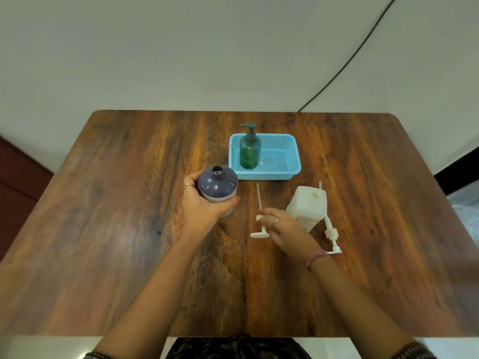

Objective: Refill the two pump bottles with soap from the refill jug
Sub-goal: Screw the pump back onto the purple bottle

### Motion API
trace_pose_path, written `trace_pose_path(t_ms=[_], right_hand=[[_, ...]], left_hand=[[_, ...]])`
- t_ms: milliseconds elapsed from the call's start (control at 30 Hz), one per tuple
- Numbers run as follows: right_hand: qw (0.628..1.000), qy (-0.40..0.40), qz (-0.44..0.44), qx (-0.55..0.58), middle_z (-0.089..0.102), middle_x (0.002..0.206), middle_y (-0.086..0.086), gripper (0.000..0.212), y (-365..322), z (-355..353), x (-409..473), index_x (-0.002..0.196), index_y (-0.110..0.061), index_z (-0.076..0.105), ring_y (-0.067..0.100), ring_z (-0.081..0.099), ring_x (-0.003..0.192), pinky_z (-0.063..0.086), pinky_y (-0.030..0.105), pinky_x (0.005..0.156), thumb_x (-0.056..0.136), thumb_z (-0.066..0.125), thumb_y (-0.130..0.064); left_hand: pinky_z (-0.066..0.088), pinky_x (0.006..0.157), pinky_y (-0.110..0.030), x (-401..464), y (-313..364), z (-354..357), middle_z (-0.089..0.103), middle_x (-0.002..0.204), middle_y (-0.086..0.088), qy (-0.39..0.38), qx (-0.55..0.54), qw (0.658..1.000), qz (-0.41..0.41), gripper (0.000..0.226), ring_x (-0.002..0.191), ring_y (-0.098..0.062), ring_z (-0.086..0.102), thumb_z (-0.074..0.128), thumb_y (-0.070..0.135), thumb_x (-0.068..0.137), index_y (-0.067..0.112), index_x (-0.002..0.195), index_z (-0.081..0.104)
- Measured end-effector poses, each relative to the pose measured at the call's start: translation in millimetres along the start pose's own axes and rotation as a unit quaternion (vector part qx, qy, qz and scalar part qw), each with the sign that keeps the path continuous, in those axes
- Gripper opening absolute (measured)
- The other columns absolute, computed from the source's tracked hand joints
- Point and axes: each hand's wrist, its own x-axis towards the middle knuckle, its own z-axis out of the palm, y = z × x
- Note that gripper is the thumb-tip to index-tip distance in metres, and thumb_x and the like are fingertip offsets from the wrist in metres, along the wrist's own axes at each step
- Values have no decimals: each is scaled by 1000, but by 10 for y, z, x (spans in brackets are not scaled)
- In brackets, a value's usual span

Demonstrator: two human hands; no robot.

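Both forearms are bare from wrist to near the elbow. The left hand (pixel 201 203) wears a thin gold-coloured ring on one finger, and its thumbnail is painted orange-red. The right hand (pixel 286 233) wears a silver-coloured ring with a small raised setting. A pink thread band (pixel 315 259) circles the right wrist. Near each elbow, at the bottom edge of the view, the end of a dark patterned sleeve shows. Dark, glossy patterned fabric covers the torso between the arms.
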Motion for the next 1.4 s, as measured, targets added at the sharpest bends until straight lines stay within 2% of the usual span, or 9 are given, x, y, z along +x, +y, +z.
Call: trace_pose_path(t_ms=[100, 200, 333, 400, 567, 933, 1067, 1267, 1400], right_hand=[[986, 105, -5, 126, 60, 125, -2, 30, -208, -356, 100, 107, -17, 66, 10, 53, 118, 41, 22, 102, 86, 58, 3], [953, 183, -8, 242, 67, 115, -2, 26, -386, -696, 238, 115, -11, 64, 7, 60, 110, 47, 20, 94, 90, 62, -4], [916, 204, -10, 344, 68, 104, -7, 26, -650, -1121, 426, 120, -17, 59, 4, 64, 90, 51, 21, 75, 94, 58, -17], [901, 215, -34, 376, 70, 104, -9, 25, -775, -1320, 510, 118, -27, 57, 4, 65, 87, 52, 19, 74, 95, 55, -20], [865, 221, -71, 445, 72, 106, 2, 21, -1015, -1743, 694, 113, -24, 59, 6, 62, 80, 50, 20, 74, 94, 51, -27], [908, 183, -115, 358, 70, 107, 2, 17, -1325, -1998, 926, 112, -24, 58, 8, 60, 74, 51, 22, 73, 98, 50, -20], [930, 126, -110, 328, 71, 107, -2, 17, -1368, -1999, 971, 113, -26, 57, 12, 67, 86, 51, 19, 72, 97, 51, -23], [959, 50, -87, 265, 71, 111, -9, 28, -1391, -2085, 1054, 116, -21, 54, 4, 63, 108, 48, 29, 96, 92, 59, -34], [962, 69, -102, 245, 69, 111, -4, 25, -1424, -2192, 1082, 117, -20, 62, 3, 64, 101, 49, 19, 83, 93, 58, -26]], left_hand=[[54, 81, -25, 36, 49, -28, 54, 115, 14, 6, -7, 1000, -2, 88, 104, -9, 61, 96, 18, 52, 29, 119, 40], [54, 79, -23, 74, 126, -27, 56, 116, 10, 13, -13, 1000, 4, 87, 102, -8, 61, 95, 14, 52, 27, 119, 42], [54, 75, -21, 116, 220, -33, 57, 117, 7, 13, -22, 1000, 17, 86, 101, -9, 62, 95, 12, 52, 25, 120, 44], [53, 69, -15, 131, 263, -34, 57, 114, 10, 11, -24, 999, 22, 83, 99, -8, 62, 95, 12, 52, 28, 117, 45], [52, 63, -10, 151, 372, -40, 60, 111, 13, 8, -32, 999, 23, 79, 93, -6, 64, 96, 14, 50, 36, 108, 47], [53, 64, -15, 104, 653, -62, 63, 113, 9, -14, -40, 999, 24, 78, 98, -10, 65, 97, 15, 48, 33, 108, 51], [51, 59, -9, 74, 785, -62, 64, 105, 13, -20, -35, 999, 36, 75, 87, 3, 65, 97, 14, 47, 35, 103, 52], [52, 60, -11, 95, 1028, -66, 65, 105, 11, -25, -27, 998, 51, 76, 87, -3, 66, 97, 24, 43, 36, 102, 51], [53, 60, -12, 120, 1208, -63, 64, 105, 12, -23, -16, 997, 71, 77, 87, -3, 66, 97, 28, 42, 37, 102, 49]])
